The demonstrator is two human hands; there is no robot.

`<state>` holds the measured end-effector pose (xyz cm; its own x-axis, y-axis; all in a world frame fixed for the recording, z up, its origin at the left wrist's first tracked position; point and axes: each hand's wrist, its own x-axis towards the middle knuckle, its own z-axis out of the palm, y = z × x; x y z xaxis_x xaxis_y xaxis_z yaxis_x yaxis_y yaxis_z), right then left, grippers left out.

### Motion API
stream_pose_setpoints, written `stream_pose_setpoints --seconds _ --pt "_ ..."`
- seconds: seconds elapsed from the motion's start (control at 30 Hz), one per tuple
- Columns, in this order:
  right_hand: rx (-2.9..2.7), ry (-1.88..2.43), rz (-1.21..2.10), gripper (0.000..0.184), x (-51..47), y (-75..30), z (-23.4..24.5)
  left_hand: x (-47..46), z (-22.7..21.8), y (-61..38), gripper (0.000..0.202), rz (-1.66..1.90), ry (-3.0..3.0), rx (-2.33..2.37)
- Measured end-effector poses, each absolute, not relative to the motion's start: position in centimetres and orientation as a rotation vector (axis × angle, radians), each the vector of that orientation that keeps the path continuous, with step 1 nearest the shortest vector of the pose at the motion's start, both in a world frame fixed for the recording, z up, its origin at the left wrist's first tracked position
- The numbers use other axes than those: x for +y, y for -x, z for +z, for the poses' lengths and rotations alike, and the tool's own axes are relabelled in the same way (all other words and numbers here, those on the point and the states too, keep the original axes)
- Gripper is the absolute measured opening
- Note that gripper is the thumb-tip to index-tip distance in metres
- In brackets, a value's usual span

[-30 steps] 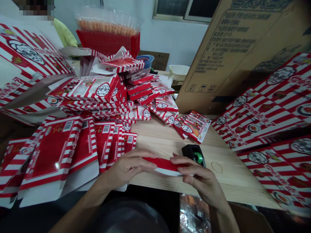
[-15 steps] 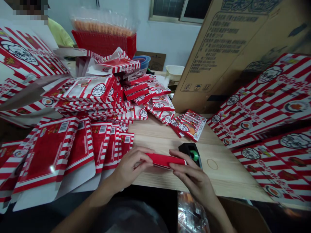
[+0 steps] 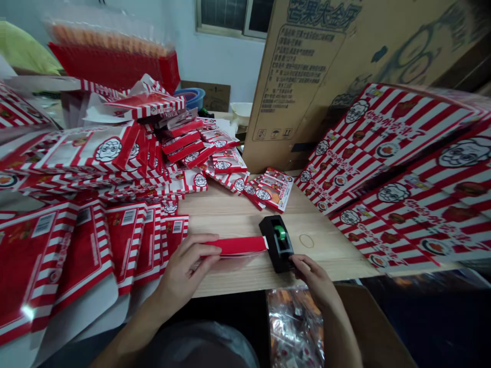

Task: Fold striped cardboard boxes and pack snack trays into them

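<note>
My left hand (image 3: 192,266) grips a small flat box (image 3: 241,246) by its left end, thumb below and fingers above. The box's narrow red side faces up, just over the table's front edge. To its right stands a black tape dispenser (image 3: 276,250) with a green-cored roll (image 3: 281,233). At the dispenser's near end, my right hand (image 3: 310,273) pinches the tape end with thumb and forefinger; the clear strip itself is hard to make out. The box's right end lies close beside the dispenser.
Opened red boxes (image 3: 130,240) overlap at the left. Behind them are piled filled striped boxes (image 3: 95,148). Large striped boxes (image 3: 399,153) stand right, before a tall carton (image 3: 295,87). A rubber band (image 3: 306,240) lies on the table (image 3: 226,214). Plastic-wrapped packs (image 3: 293,327) sit below the edge.
My right hand has let go of the small box and moved right to the tape dispenser's near end. My left hand still holds the box. The view has turned to the right.
</note>
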<state>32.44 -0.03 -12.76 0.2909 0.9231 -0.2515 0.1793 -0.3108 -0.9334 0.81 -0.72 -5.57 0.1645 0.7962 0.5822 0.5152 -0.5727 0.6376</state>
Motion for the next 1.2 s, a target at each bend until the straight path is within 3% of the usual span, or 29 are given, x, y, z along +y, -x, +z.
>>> stream_pose_setpoints --seconds 0.13,0.3,0.43,0.63,0.77,0.9,1.1,1.2 --pt "-0.945 1.553 1.138 0.043 -1.8 -32.5 -13.4 -0.7 -5.4 -1.1 0.015 1.375 -2.128 1.29" --pt "-0.986 1.772 0.845 0.041 -2.7 -32.0 -16.1 -0.8 -5.0 -1.5 0.014 1.388 -2.183 1.314" --pt "-0.954 1.86 0.85 0.034 -2.5 -32.0 -16.5 -1.1 -4.9 -1.8 0.014 1.397 -2.221 1.349" --pt "-0.978 1.726 1.233 0.031 -5.2 -30.1 -10.8 -2.0 -4.8 -2.4 0.01 1.377 -2.245 1.349" --pt "-0.884 1.313 1.278 0.03 -5.7 -23.7 -6.4 -2.5 -4.5 -2.9 0.01 1.356 -2.275 1.32" --pt "-0.821 1.215 1.386 0.036 -4.1 -18.0 -5.0 -2.8 -4.1 -3.0 0.011 1.317 -2.313 1.28" --pt "-0.874 1.33 1.224 0.046 -3.4 -17.1 -5.3 -2.4 -2.8 -2.6 0.042 0.988 -2.485 1.181" --pt "-0.918 1.385 1.192 0.049 -3.5 -17.1 -6.3 -2.0 -2.2 -2.4 0.044 0.87 -2.491 1.177"
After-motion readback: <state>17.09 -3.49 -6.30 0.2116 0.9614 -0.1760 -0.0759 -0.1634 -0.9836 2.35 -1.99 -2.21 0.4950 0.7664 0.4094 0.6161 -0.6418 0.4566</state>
